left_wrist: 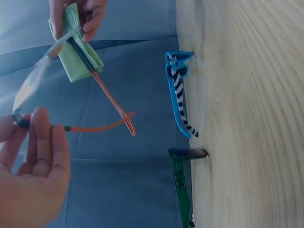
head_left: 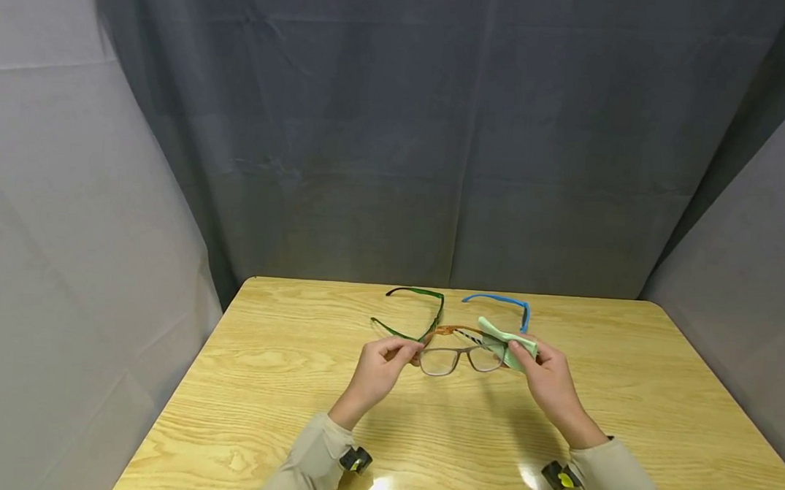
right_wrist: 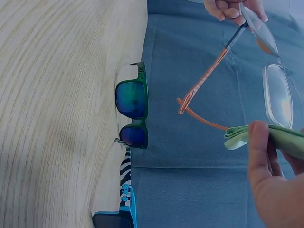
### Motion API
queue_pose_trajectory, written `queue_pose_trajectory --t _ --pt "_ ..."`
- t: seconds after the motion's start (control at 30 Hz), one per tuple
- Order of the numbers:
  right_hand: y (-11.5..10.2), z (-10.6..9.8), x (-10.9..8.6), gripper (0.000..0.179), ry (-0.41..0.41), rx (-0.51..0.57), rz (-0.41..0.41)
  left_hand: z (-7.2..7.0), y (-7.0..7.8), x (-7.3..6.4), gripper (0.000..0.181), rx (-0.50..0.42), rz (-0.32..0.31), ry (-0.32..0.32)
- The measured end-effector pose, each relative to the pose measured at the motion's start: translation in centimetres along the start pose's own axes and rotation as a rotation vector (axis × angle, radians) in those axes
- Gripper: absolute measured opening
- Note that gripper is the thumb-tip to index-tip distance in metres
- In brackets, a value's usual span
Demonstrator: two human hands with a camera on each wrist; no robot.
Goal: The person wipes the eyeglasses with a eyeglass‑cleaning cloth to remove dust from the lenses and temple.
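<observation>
Clear-lensed eyeglasses (head_left: 463,350) with a greyish front and orange temples are held up above the table. My left hand (head_left: 379,372) pinches them at the left hinge corner. At their other end, my right hand (head_left: 551,381) grips a folded pale green cloth (head_left: 492,330), which wraps the right hinge and the start of that temple. In the left wrist view the cloth (left_wrist: 71,61) lies around the dark part of the temple. The right wrist view shows both lenses (right_wrist: 278,95) uncovered and the orange temple tips crossing each other.
Behind the hands, green-framed sunglasses (right_wrist: 131,99) with mirrored lenses rest on the wooden table (head_left: 282,357). Blue sunglasses (head_left: 526,318) with a zebra-striped temple stand to their right. A dark curtain (head_left: 370,163) hangs behind the table, with pale cloth walls (head_left: 89,261) at the sides.
</observation>
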State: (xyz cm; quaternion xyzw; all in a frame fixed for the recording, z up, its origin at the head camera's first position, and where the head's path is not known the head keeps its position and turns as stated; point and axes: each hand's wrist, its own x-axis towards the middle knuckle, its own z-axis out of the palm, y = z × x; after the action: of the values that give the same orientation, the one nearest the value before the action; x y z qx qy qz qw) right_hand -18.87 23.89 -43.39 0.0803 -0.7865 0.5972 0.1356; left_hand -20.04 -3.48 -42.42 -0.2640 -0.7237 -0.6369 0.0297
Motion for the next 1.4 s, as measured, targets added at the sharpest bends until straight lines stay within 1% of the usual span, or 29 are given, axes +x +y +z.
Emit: queue_pose_trajectory --t 0.1,0.17,0.3,0.43,0.5,0.53,0.63,0.73,0.83,0.93,1.07,1.13,1.17,1.27,1.4 --pt "0.0 0.0 -0.1 0.030 -0.001 -0.016 -0.025 0.0 0.0 0.2 0.020 -0.026 -0.050 0.021" --pt "0.0 0.0 -0.1 0.027 0.000 -0.028 -0.049 -0.1 0.1 0.2 0.019 -0.036 -0.072 0.019" --pt "-0.1 0.0 -0.1 0.023 0.008 -0.052 -0.094 -0.2 0.0 0.2 0.018 -0.036 -0.088 0.006" --pt "-0.1 0.1 -0.1 0.023 0.005 -0.062 -0.116 -0.2 -1.6 0.5 0.019 -0.033 -0.088 0.004" --pt "-0.1 0.0 -0.2 0.023 -0.003 -0.065 -0.118 -0.2 -2.5 0.6 0.022 -0.042 -0.096 0.003" --pt "-0.1 0.0 -0.2 0.023 -0.008 -0.063 -0.120 -0.2 -2.9 0.6 0.025 -0.047 -0.112 0.000" --pt "-0.1 0.0 -0.3 0.020 -0.025 -0.061 -0.141 -0.3 -3.5 0.6 0.032 -0.043 -0.150 -0.015" --pt "0.0 0.1 -0.4 0.015 -0.027 -0.090 -0.183 -0.4 -3.7 0.5 0.034 0.012 -0.192 -0.047" --pt "0.1 0.2 -0.5 0.012 -0.018 -0.160 -0.237 -0.5 -3.6 0.5 0.031 0.077 -0.220 -0.077" --pt "0.4 0.2 -0.5 0.012 -0.019 -0.201 -0.280 -0.6 -3.6 0.4 0.026 0.105 -0.238 -0.091" --pt "0.6 0.1 -0.6 0.014 -0.043 -0.185 -0.295 -0.6 -3.7 0.4 0.021 0.109 -0.246 -0.082" --pt "0.7 0.1 -0.6 0.014 -0.057 -0.173 -0.302 -0.5 -3.5 0.4 0.020 0.108 -0.245 -0.076" --pt "0.7 0.0 -0.6 0.014 -0.063 -0.166 -0.303 -0.5 -3.2 0.4 0.019 0.109 -0.247 -0.072" --pt "0.7 0.0 -0.7 0.014 -0.073 -0.150 -0.319 -0.4 -1.8 0.2 0.017 0.103 -0.239 -0.062" --pt "0.8 0.1 -0.7 0.015 -0.055 -0.143 -0.327 -0.5 0.0 -0.1 0.015 0.099 -0.236 -0.047"
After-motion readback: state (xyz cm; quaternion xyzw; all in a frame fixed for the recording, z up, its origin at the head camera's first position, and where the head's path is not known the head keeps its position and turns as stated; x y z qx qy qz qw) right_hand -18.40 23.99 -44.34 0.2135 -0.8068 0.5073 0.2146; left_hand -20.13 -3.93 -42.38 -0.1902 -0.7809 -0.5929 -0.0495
